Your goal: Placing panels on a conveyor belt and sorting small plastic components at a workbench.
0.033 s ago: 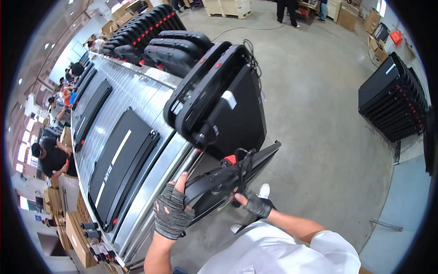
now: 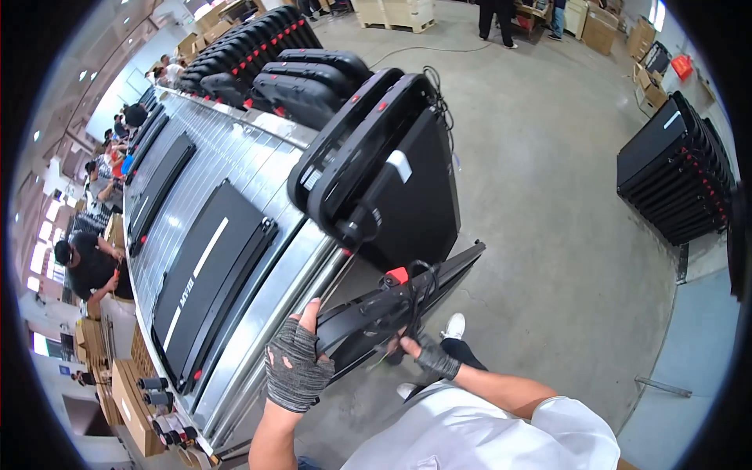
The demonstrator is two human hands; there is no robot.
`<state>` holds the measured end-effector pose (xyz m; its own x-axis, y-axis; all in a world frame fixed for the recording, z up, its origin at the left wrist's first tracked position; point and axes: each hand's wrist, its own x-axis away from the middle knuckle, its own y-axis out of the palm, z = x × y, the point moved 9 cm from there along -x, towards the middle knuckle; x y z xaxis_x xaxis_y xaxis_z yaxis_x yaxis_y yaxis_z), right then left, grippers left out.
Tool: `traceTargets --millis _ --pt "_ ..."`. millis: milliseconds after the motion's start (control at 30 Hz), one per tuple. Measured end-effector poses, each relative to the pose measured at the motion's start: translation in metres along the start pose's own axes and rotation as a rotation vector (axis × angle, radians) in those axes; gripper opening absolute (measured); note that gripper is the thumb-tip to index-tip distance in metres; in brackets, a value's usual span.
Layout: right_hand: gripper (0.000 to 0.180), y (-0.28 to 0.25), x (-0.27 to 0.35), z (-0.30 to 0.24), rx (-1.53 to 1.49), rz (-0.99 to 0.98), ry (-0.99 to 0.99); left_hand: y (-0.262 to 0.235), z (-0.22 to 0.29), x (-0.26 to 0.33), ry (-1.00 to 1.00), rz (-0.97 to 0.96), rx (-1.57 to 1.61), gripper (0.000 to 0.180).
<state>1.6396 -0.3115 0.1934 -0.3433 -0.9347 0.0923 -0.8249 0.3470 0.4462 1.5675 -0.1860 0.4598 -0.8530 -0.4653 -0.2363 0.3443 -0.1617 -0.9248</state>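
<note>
Gripping a long black panel [image 2: 407, 301] at the near end of the roller conveyor [image 2: 258, 168], the gloved left hand [image 2: 296, 362] is closed on its near edge and the right hand [image 2: 427, 354] clamps its underside, since it looks stiff and heavy, best held two-handed by the edges.
</note>
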Motion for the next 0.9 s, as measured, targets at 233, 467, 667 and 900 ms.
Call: traceTargets --millis 233,467,667,900 --pt "0.040 0.156 0.006 0.146 0.082 -0.330 0.145 -0.014 -0.083 0.129 -0.168 -0.017 -0.023 0.046" --pt "0.062 0.177 0.014 0.244 0.675 -0.317 0.215 -0.004 -0.190 0.260 -0.244 0.049 -0.203 0.033" --pt "0.067 0.138 0.033 0.179 1.023 -0.590 -0.096 0.014 -0.259 0.359 -0.486 -0.043 -0.275 0.028" --pt "0.082 -0.043 -0.062 0.189 1.746 -0.470 -0.008 0.030 -0.298 0.425 -0.482 0.003 -0.205 0.032"
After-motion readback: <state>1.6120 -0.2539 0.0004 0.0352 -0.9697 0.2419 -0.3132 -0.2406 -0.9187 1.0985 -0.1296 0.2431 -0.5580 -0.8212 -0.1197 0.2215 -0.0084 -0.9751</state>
